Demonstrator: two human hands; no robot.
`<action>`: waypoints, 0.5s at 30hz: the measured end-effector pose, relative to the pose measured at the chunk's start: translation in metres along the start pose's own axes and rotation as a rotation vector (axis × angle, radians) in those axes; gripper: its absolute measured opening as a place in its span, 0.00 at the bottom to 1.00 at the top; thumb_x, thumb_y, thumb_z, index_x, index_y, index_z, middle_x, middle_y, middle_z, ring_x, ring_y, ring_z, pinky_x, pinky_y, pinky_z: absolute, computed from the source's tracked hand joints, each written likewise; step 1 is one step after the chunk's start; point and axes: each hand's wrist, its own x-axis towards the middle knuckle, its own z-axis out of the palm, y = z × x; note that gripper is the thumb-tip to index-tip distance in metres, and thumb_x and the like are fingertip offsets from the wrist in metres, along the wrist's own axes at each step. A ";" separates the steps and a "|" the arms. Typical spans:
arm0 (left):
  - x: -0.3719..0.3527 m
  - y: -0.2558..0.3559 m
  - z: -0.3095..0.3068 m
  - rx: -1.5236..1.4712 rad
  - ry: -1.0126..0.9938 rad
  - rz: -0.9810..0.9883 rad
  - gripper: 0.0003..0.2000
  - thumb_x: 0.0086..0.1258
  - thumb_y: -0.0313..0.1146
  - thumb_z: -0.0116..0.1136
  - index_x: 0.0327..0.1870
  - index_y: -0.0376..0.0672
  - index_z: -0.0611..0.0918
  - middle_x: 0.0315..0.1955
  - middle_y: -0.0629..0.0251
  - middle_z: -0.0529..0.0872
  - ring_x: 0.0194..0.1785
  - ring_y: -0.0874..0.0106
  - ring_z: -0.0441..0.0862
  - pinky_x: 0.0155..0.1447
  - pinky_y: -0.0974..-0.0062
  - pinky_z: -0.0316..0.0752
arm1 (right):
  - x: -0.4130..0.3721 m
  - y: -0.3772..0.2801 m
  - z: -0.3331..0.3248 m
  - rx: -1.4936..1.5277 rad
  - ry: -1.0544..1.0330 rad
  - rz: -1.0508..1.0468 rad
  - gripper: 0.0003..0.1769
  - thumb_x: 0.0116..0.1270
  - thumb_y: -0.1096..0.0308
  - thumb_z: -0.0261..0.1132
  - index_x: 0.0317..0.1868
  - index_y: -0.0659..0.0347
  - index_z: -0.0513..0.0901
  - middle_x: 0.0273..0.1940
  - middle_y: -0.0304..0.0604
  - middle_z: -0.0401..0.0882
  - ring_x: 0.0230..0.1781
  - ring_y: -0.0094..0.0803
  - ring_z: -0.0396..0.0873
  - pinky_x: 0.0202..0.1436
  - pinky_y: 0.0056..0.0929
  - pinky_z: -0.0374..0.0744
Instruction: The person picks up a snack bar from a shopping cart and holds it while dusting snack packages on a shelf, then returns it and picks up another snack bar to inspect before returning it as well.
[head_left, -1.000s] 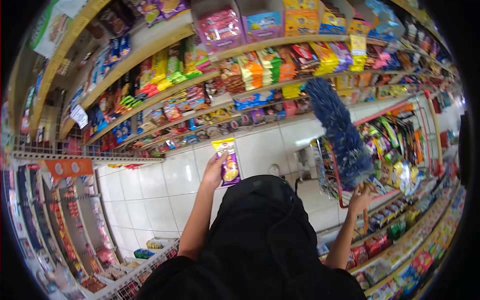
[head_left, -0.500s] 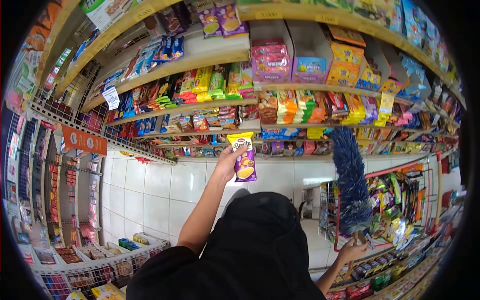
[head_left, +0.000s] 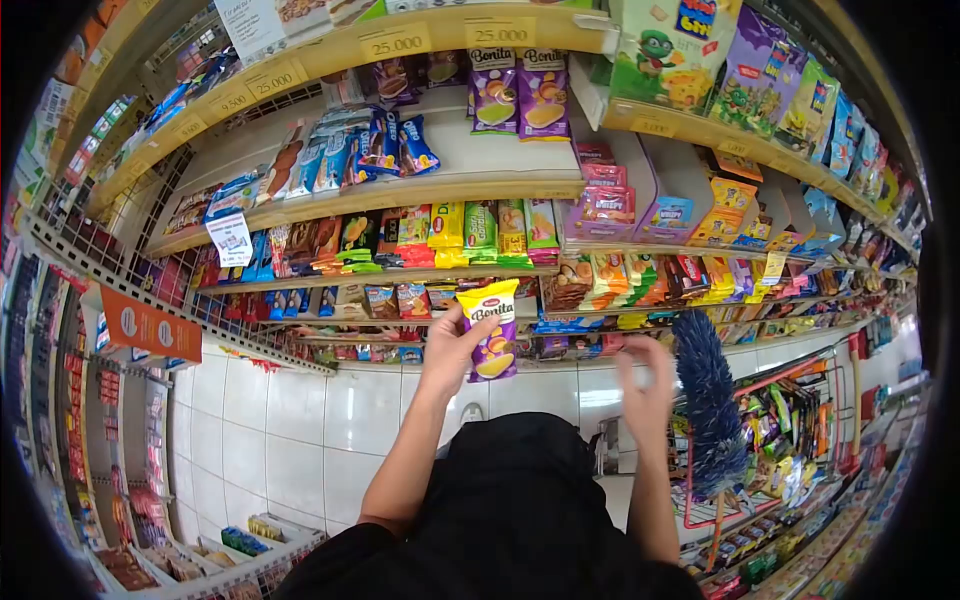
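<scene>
My left hand (head_left: 448, 350) is closed around a yellow-and-purple Bonita snack pack (head_left: 493, 335), held upright with its printed front towards me. To the right, my right hand (head_left: 645, 385) is raised with nothing visible in it; it is blurred, its fingers loosely curved and apart. Beside it, a dark blue fluffy duster (head_left: 708, 400) leans upright at the shopping basket (head_left: 700, 512), its wooden handle (head_left: 714, 545) pointing down. Two similar purple Bonita packs (head_left: 520, 95) hang or stand on an upper shelf in front of me.
Several shelves of packaged snacks rise ahead, with blue Oreo packs (head_left: 400, 145) beside a bare stretch of shelf board (head_left: 480, 165). White tiled floor (head_left: 330, 420) lies below. A wire rack (head_left: 100, 250) with an orange sign (head_left: 150, 325) stands left. Bagged goods (head_left: 785, 420) fill the basket on the right.
My right hand has let go of the duster's handle and moved up and left. The duster stays by the basket. My view has shifted closer to the shelves; the left hand keeps the pack.
</scene>
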 end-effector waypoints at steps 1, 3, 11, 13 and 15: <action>0.001 0.018 -0.001 -0.016 -0.037 0.019 0.13 0.60 0.25 0.63 0.46 0.36 0.78 0.37 0.64 0.84 0.37 0.80 0.81 0.41 0.81 0.77 | 0.011 -0.017 0.026 0.222 -0.212 -0.004 0.18 0.57 0.68 0.68 0.44 0.67 0.75 0.43 0.46 0.77 0.45 0.35 0.76 0.51 0.31 0.73; 0.002 0.050 -0.001 0.026 -0.081 0.096 0.13 0.60 0.24 0.63 0.46 0.35 0.78 0.37 0.64 0.84 0.37 0.80 0.81 0.41 0.81 0.77 | 0.018 -0.045 0.076 0.396 -0.420 -0.061 0.19 0.56 0.69 0.69 0.46 0.67 0.75 0.45 0.45 0.77 0.45 0.29 0.76 0.49 0.28 0.75; 0.033 0.113 -0.028 0.138 -0.368 0.203 0.24 0.60 0.24 0.62 0.58 0.33 0.70 0.46 0.62 0.80 0.48 0.76 0.77 0.53 0.77 0.73 | 0.047 -0.103 0.148 0.788 -0.421 0.094 0.17 0.59 0.74 0.66 0.48 0.67 0.75 0.41 0.40 0.79 0.41 0.21 0.77 0.45 0.22 0.76; 0.043 0.135 -0.023 0.206 -0.456 0.204 0.23 0.59 0.24 0.63 0.56 0.33 0.71 0.44 0.62 0.80 0.47 0.76 0.78 0.52 0.77 0.74 | 0.060 -0.110 0.142 0.770 -0.374 0.075 0.16 0.59 0.74 0.66 0.47 0.68 0.75 0.40 0.40 0.80 0.41 0.21 0.77 0.44 0.22 0.76; 0.054 0.153 -0.013 0.254 -0.542 0.304 0.18 0.58 0.24 0.63 0.51 0.34 0.75 0.42 0.63 0.81 0.45 0.77 0.78 0.51 0.77 0.74 | 0.079 -0.119 0.134 0.594 -0.254 -0.097 0.19 0.56 0.71 0.68 0.47 0.69 0.75 0.37 0.41 0.81 0.38 0.23 0.78 0.42 0.23 0.76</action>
